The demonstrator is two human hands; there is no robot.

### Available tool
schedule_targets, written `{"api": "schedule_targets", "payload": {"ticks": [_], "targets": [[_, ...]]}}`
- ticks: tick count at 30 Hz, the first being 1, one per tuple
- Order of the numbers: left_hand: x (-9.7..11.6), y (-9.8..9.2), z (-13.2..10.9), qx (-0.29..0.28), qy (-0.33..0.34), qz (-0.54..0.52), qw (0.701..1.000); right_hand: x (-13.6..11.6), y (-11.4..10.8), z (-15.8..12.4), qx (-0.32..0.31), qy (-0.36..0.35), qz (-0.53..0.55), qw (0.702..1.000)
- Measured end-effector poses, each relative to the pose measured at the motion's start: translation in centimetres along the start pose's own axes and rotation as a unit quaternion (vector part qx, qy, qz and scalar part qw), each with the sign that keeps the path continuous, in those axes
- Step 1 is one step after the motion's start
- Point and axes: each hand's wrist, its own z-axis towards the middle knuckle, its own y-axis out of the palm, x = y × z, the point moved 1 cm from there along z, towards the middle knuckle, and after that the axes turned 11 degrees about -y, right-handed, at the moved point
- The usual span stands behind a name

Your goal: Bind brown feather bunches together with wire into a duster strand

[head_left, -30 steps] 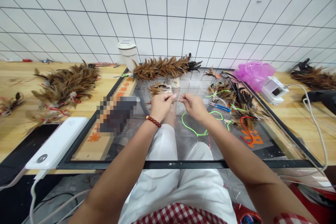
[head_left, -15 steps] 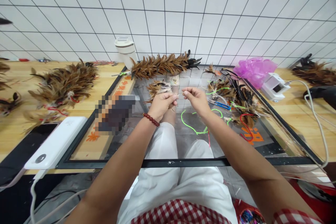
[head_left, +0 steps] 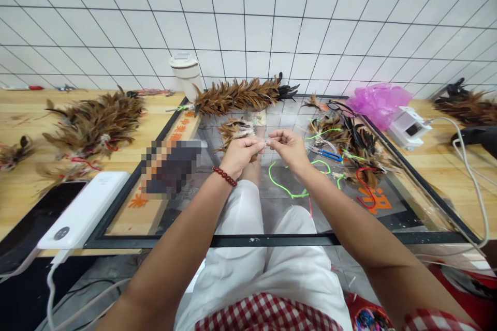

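Note:
My left hand (head_left: 241, 155) is pinched closed over the glass panel, a beaded bracelet (head_left: 224, 176) at its wrist. Against its fingertips is the pinched thumb and forefinger of my right hand (head_left: 288, 149). Whatever small pale thing lies between the fingertips is too small to name. Just behind my left hand lies a bunch of brown feathers (head_left: 234, 131) with pale quill ends. Farther back stretches a long brown feather garland (head_left: 240, 97) with black tips. To the right of my right hand are blue-handled snips (head_left: 329, 154) and a green cord (head_left: 279, 186).
A white cup (head_left: 186, 76) stands at the back left. More feathers (head_left: 359, 139), a red cord (head_left: 365, 191), a pink plastic bag (head_left: 380, 103) and a white device (head_left: 408, 128) are on the right. A power bank (head_left: 83, 212) and feather bundles (head_left: 101, 119) lie left. The black-framed glass panel (head_left: 272, 240) spans the middle.
My right hand has moved slightly left, so its fingertips now meet those of my left hand. My left hand has barely moved.

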Motion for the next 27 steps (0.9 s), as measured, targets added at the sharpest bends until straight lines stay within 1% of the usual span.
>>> {"api": "schedule_targets", "payload": {"ticks": [3,6,9,12,14,16,21,23,27], "targets": [[-0.3,-0.1,0.2,0.038,0.018,0.017,0.999,-0.1,0.1,0.0,0.004,-0.002,0.025,1.0],[-0.4,-0.3,0.6,0.058,0.029,-0.037,0.997,-0.3,-0.1,0.1,0.041,0.003,0.046,0.998],[-0.3,-0.5,0.8,0.063,0.038,-0.088,0.993,-0.3,-0.3,0.2,0.063,0.047,0.063,0.995],[-0.2,-0.6,0.9,0.071,0.048,-0.108,0.99,-0.4,-0.3,0.0,0.047,0.078,0.095,0.991],[-0.2,-0.6,0.9,0.072,0.054,-0.112,0.99,-0.6,-0.1,-0.1,0.038,0.067,0.11,0.991],[-0.2,-0.5,0.9,0.069,0.055,-0.111,0.99,-0.8,0.1,-0.1,0.037,0.043,0.103,0.993],[-0.3,-0.4,0.7,0.046,0.015,-0.096,0.994,-0.9,-0.2,0.0,0.042,-0.009,0.075,0.996],[-0.3,-0.4,0.6,0.041,0.004,-0.097,0.994,-1.3,-0.5,0.1,0.012,-0.02,0.085,0.996],[-0.3,-0.2,0.5,0.047,-0.025,-0.113,0.992,-2.3,-0.8,-0.1,-0.132,-0.014,0.107,0.985]]}}
